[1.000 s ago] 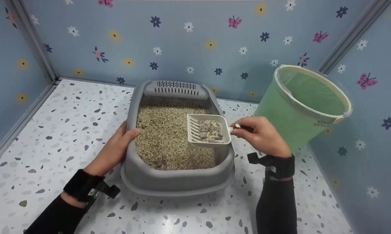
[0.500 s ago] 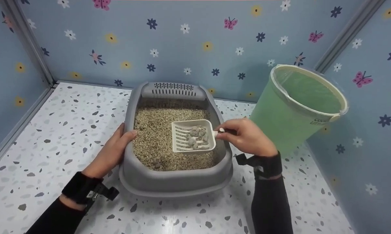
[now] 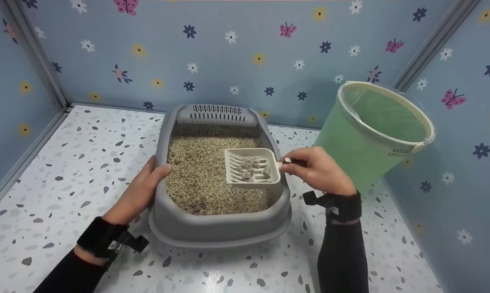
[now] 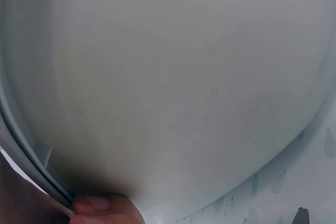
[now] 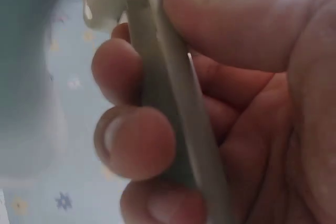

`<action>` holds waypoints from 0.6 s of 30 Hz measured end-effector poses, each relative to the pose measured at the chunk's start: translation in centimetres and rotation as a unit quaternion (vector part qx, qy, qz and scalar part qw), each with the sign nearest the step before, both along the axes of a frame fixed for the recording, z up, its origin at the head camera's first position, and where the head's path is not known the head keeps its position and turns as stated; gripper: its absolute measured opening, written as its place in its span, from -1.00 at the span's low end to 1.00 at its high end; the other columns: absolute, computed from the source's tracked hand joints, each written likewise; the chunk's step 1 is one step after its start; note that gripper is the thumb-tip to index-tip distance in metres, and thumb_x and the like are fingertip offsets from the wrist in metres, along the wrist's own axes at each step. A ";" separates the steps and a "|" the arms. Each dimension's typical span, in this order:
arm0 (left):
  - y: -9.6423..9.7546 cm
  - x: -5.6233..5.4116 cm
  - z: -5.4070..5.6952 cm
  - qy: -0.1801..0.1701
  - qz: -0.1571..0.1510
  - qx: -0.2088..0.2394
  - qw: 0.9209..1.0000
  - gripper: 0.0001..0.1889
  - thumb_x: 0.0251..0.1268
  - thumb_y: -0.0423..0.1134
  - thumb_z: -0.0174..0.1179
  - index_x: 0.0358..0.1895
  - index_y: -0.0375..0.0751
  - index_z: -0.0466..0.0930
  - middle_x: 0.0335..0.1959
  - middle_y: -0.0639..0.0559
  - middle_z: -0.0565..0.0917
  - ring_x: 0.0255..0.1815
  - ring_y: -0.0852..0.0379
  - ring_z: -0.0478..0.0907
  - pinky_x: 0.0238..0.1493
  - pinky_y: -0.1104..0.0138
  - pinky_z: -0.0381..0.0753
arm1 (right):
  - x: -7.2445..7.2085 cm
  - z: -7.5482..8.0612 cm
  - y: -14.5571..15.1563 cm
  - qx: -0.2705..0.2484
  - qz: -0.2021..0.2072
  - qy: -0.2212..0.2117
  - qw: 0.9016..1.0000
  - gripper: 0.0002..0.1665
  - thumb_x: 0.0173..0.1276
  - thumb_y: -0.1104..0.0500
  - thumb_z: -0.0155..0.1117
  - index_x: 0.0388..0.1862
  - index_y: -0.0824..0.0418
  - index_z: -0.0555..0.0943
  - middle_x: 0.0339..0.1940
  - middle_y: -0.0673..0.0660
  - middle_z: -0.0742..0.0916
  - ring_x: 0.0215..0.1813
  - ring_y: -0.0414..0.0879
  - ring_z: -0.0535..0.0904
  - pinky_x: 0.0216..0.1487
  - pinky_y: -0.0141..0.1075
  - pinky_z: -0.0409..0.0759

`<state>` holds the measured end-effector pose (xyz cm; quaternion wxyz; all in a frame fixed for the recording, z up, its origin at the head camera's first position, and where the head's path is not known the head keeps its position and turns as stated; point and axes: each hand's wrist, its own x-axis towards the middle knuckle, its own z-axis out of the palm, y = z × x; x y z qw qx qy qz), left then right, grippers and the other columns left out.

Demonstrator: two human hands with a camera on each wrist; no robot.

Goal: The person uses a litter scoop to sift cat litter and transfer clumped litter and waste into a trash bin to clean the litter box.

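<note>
My right hand [image 3: 320, 171] grips the handle of a cream slotted litter scoop [image 3: 253, 185], held level over the right side of a grey litter box [image 3: 220, 232]. Several greyish clumps [image 3: 247, 175] lie on the scoop's slots. In the right wrist view, fingers and thumb wrap the scoop handle [image 5: 184, 98]. My left hand [image 3: 141, 185] holds the box's left rim, thumb on top, other fingers outside. From the left wrist, fingertips [image 4: 107, 211] show hooked under the rim beside the box's pale wall [image 4: 184, 77]. Tan granular litter [image 3: 204, 162] fills the box, with a dark clump [image 3: 198, 204] near the front.
A tall green bin [image 3: 351, 142] with a cream rim and clear liner stands right of the box, close to my right hand. Flower-patterned blue panels [image 3: 212, 53] enclose the back and sides. The speckled white floor [image 3: 86, 171] lies beneath.
The scoop went left over the litter, then back a little to the right. Loose grains have dropped out through its slots, leaving clumps. My left hand has kept its hold on the rim.
</note>
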<state>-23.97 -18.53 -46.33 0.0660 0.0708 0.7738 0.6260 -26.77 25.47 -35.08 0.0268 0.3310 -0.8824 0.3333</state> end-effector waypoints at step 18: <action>0.1 0.3 0.2 -0.009 -0.001 -0.003 1.000 -0.04 0.75 0.34 -0.02 0.89 0.06 -0.30 0.84 -0.32 -0.06 0.75 -0.31 0.04 0.72 -0.33 -0.02 | -0.4 -0.2 -0.9 0.035 0.001 -0.006 0.999 -0.84 0.61 -0.04 0.50 -0.12 -0.01 0.89 -0.45 -0.13 0.70 -0.44 -0.19 0.53 -0.33 -0.27 0.55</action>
